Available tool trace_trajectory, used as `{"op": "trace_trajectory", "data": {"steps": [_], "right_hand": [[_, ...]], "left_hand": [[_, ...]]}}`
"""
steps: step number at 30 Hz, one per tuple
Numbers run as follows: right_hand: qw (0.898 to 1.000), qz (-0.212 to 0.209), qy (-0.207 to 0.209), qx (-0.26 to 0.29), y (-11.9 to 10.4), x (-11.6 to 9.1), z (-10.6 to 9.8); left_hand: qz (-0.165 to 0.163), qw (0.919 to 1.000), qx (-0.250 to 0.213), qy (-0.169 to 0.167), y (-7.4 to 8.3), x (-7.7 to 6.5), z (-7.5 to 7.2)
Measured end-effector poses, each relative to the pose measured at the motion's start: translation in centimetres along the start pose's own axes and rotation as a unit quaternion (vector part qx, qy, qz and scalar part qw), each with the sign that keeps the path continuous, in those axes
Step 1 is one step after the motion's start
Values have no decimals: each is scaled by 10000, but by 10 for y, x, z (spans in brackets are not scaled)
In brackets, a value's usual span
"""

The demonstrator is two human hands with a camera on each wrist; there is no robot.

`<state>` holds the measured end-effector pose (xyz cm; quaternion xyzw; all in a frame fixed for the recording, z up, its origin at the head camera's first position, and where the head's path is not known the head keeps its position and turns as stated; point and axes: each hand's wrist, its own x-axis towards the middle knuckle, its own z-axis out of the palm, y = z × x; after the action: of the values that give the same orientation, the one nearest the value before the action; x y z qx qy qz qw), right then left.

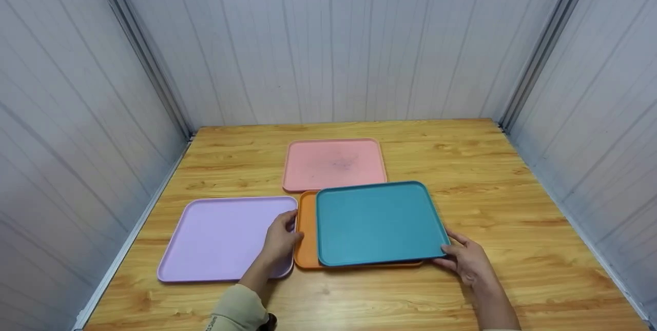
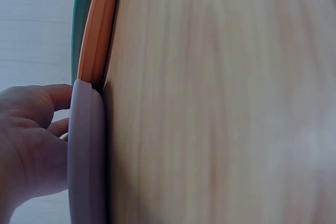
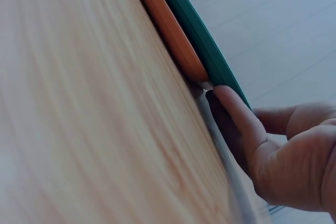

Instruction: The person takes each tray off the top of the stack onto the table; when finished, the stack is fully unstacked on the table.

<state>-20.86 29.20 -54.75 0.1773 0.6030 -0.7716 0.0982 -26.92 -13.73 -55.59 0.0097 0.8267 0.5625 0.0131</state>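
A teal tray [image 1: 380,223] lies over an orange tray [image 1: 307,228], shifted to the right so that the orange one's left strip shows. My right hand [image 1: 468,261] pinches the teal tray's near right corner, thumb on top and fingers underneath, as the right wrist view confirms. Left of the stack is a purple tray [image 1: 220,238]. Over its right edge, where it meets the orange tray, my left hand [image 1: 278,238] rests with loosely bent fingers. In the left wrist view, the thumb is at the purple rim [image 2: 84,145]; the fingertips are partly hidden.
A pink tray [image 1: 333,164] with dark smudges lies behind the stack, near the back of the wooden table [image 1: 451,156]. White panel walls [image 1: 328,38] stand at the back and both sides.
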Motion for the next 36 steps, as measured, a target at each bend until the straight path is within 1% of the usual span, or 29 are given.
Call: {"op": "trace_trajectory", "data": {"steps": [7, 13, 18, 21, 24, 28, 31, 34, 36], "right_hand": [[9998, -42, 125, 146, -2, 0, -6], [9997, 0, 175, 152, -5, 0, -14], [9997, 4, 203, 121, -7, 1, -22], [9995, 25, 227, 201, -7, 1, -27], [9995, 45, 187, 261, -7, 2, -33], [9994, 85, 123, 302, -7, 3, -42], [9991, 119, 98, 405, -8, 4, -47], [9987, 114, 58, 498, -9, 6, -53], [9984, 125, 21, 547, -10, 7, -56]], "left_hand": [[-348, 9994, -42, 0, 2, 0, 0], [-377, 9993, 6, 14, 2, 0, 0], [-303, 9995, -65, 20, 2, -1, 1], [-236, 9996, -149, 37, 1, -1, 1], [-78, 9998, -167, 54, 1, -1, 1], [275, 9996, -40, 48, -1, -1, 1], [426, 9991, 58, 39, -2, 0, 0], [403, 9992, 50, 53, -2, 0, 0], [330, 9994, 19, 54, -1, 0, 0]]}}
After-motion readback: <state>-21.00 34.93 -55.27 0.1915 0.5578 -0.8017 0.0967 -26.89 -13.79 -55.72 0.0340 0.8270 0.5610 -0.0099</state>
